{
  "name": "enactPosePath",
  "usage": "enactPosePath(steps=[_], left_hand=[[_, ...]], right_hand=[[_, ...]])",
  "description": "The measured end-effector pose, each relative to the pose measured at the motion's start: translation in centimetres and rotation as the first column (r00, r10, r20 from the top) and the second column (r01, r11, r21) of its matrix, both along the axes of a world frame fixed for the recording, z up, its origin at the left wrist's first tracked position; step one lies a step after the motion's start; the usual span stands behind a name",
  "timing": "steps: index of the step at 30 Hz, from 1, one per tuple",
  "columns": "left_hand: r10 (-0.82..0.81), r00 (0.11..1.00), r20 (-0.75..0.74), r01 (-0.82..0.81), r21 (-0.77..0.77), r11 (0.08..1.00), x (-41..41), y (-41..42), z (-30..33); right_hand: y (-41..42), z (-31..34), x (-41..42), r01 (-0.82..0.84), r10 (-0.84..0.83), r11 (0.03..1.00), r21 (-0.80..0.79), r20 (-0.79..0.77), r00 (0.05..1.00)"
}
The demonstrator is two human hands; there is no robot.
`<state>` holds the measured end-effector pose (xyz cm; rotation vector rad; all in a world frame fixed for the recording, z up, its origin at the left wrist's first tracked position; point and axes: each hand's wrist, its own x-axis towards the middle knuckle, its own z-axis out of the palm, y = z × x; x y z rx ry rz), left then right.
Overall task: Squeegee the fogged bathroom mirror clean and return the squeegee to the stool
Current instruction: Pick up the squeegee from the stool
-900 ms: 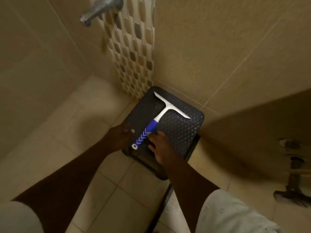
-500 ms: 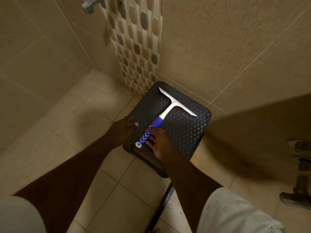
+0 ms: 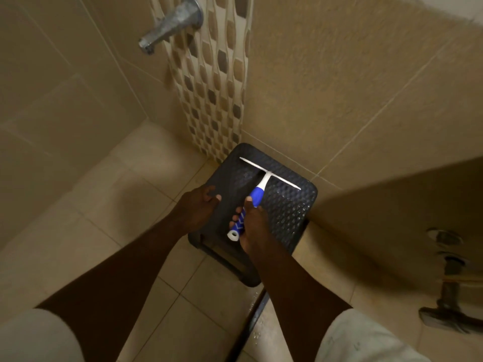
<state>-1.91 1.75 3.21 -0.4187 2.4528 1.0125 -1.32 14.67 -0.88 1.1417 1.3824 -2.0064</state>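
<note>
Squeegee (image 3: 261,190) on the stool (image 3: 290,207), handle wrapped by the right hand (image 3: 254,226) fingers (image 3: 236,218), left hand (image 3: 201,205) loosely curled just beside, holding nothing: a wet handle could slip, or the blade beyond the fingers snag.

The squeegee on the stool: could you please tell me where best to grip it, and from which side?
Grip the squeegee by its blue handle, coming from the near edge of the stool: the handle points toward the person, the blade lies at the wall side.
</note>
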Motion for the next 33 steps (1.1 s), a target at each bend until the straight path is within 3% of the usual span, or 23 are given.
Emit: enactPosePath(steps=[3,12,16,21,33], left_hand=[[0.006,1.0,-0.022,-0.005,0.028,1.0,-0.1,0.5,1.7],[0.009,0.996,-0.093,-0.008,0.019,1.0,0.0,2.8,8.0],[0.009,0.99,-0.139,-0.004,0.032,0.999,0.8,3.2,11.8],[0.01,0.958,-0.287,0.006,0.056,0.998,2.7,3.4,17.2],[-0.145,0.82,-0.554,0.092,-0.123,0.988,6.5,6.6,31.4]], right_hand=[[0.7,2.0,-0.3,-0.033,0.031,0.997,0.071,0.026,0.999],[2.9,9.8,1.0,-0.044,0.046,0.998,0.043,-0.051,0.998],[4.2,13.6,2.3,-0.119,0.126,0.99,0.073,-0.098,0.987],[6.2,19.2,3.9,-0.163,0.192,0.976,0.146,-0.218,0.957],[11.0,35.0,7.8,-0.128,0.244,0.96,0.247,-0.526,0.815]])
